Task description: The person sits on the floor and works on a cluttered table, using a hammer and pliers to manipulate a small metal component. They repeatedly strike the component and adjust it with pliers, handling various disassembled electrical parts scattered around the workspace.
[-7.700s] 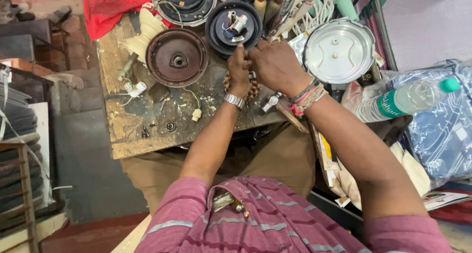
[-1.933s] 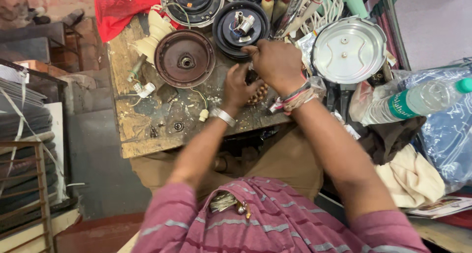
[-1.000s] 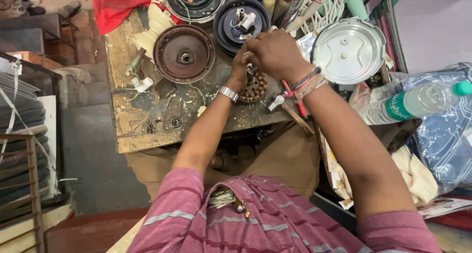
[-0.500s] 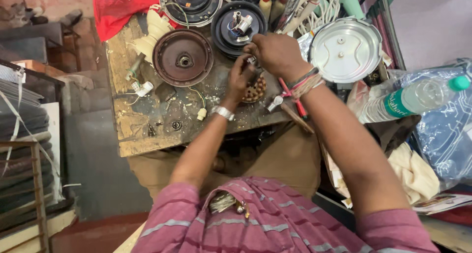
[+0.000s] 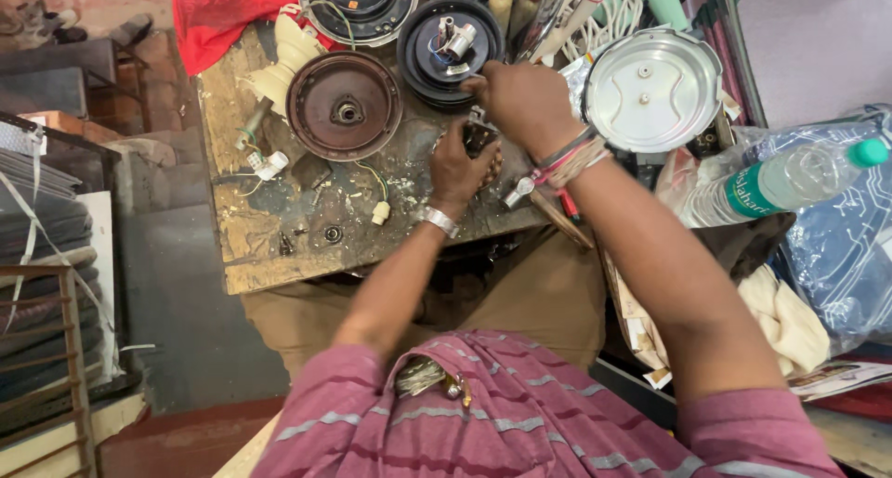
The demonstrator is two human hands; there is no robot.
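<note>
Hands: left hand [image 5: 457, 167] and right hand [image 5: 522, 102], both closed in a grip on one small dark part [image 5: 479, 136].
Round covers: three beyond the grip, one silver lid [image 5: 653, 90] beside it.
Desk [image 5: 269, 246]: bare worn room left of the grip.

left arm: bare from a rolled maroon striped sleeve, reaching straight forward from the body, elbow slightly bent.
left wrist: wears a metal band, seen from the back.
left hand [image 5: 462, 167]: back of the hand up, fingers curled under and closed in a grip; what they close on is mostly hidden beneath the hand.
right arm: bare, longer in view, running diagonally from the lower right up toward the centre.
right wrist: wrapped with several thread bands and a dark bangle.
right hand [image 5: 522, 102]: just beyond the left hand and touching it, knuckles up, fingers bent down and pinched together at the tips.
</note>
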